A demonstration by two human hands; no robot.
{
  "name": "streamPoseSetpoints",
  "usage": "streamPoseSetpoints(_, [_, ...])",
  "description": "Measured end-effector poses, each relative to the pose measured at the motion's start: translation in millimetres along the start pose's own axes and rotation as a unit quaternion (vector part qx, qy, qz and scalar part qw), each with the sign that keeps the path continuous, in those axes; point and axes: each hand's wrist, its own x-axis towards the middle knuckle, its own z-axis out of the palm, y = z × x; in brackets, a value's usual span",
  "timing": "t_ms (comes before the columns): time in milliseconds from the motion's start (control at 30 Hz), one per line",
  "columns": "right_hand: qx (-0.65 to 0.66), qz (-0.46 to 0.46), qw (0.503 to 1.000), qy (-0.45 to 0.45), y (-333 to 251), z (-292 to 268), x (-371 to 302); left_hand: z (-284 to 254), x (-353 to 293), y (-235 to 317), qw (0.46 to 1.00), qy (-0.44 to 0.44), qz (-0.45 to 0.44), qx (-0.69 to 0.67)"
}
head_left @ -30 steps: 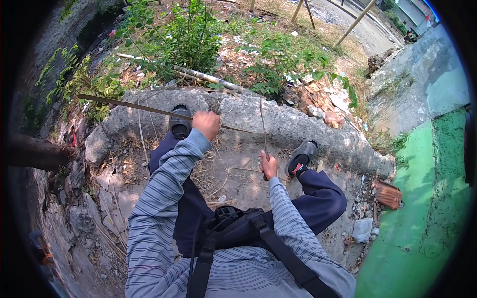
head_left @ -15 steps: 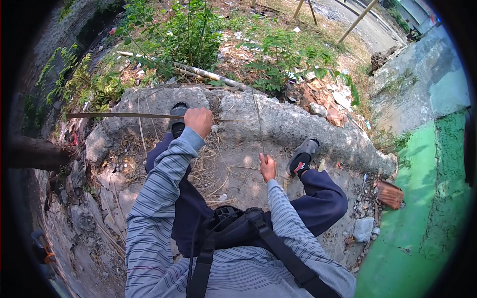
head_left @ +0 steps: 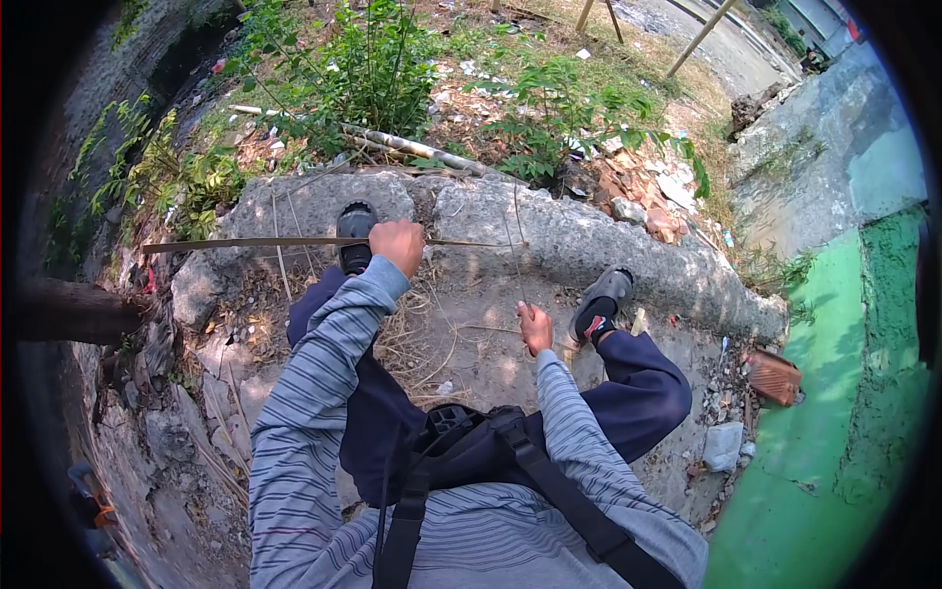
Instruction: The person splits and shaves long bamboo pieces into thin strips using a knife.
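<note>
Bamboo strip [head_left: 245, 242] clamped in left hand [head_left: 397, 245] fingers, right hand [head_left: 535, 327] fingers pinching thin sliver [head_left: 517, 245]

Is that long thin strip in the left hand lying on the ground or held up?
Held up. The left hand is closed around the long thin tan strip, which runs level, leftward, above the grey concrete slab.

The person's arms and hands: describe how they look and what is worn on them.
Both arms wear long sleeves, grey-blue with thin dark horizontal stripes, cuffs ending at the wrists. The left hand and right hand are bare: no gloves, and no rings or watch visible.
</note>
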Motion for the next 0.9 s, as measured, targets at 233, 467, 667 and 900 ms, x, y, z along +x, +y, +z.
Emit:
streamPoseSetpoints(233, [0.175, 0.094, 0.977, -0.073, 3.4, -22.6, 20.4, -1.2, 4.7, 10.1, 1.0, 0.016, -0.02, -0.001])
streamPoseSetpoints(467, [0.086, 0.002, 0.996, -0.03, -14.7, -4.5, 17.3, 8.4, 11.2, 11.4, 0.998, 0.023, -0.049, 0.026])
streamPoseSetpoints(667, [0.098, 0.072, 0.992, -0.033, -8.1, 2.1, 16.0, 13.4, 7.6, 20.1, 0.998, 0.049, -0.022, 0.023])
streamPoseSetpoints(900, [0.189, 0.058, 0.98, -0.012, -16.8, -0.3, 21.4, 16.0, 4.8, 31.2, 0.998, 0.061, -0.007, 0.023])
